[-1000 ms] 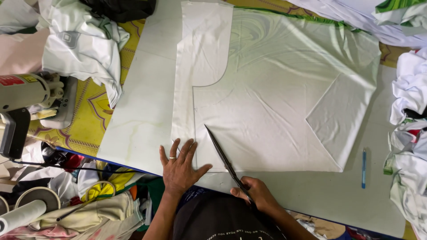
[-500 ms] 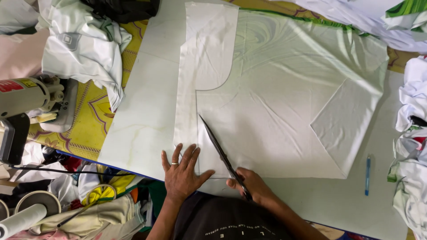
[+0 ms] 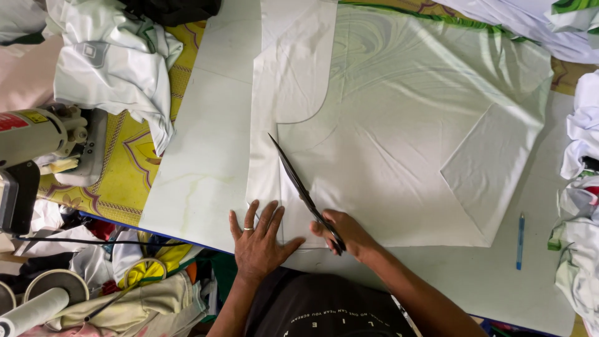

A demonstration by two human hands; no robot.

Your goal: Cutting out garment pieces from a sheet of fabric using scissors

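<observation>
Head view: the right hand [image 3: 348, 234] is closed around the handles of a pair of long black scissors [image 3: 304, 191], fingers through the loops at the near end, while the blades run away from the body, up and to the left, and lie on the cloth. The blades look nearly shut, their tip resting close under the curved edge of a white pattern piece [image 3: 288, 93] that lies on the fabric. The left hand [image 3: 259, 240] grips nothing — it lies flat, fingers spread, a ring on one finger, pressing the near edge of the pale fabric [image 3: 405, 137] just to the left of the scissors. The two hands are close together, with the thumb of the left almost touching the right.

The fabric is spread flat over a white cutting board [image 3: 206, 156] and has a faint green marbled print toward its far side; one corner on the right is folded over. A blue pen [image 3: 520, 240] lies on the board, well apart to the right. On the left stand a sewing machine [image 3: 37, 140] and a heap of white garments [image 3: 112, 62] — more folded cloth [image 3: 583, 187] is piled along the right edge.
</observation>
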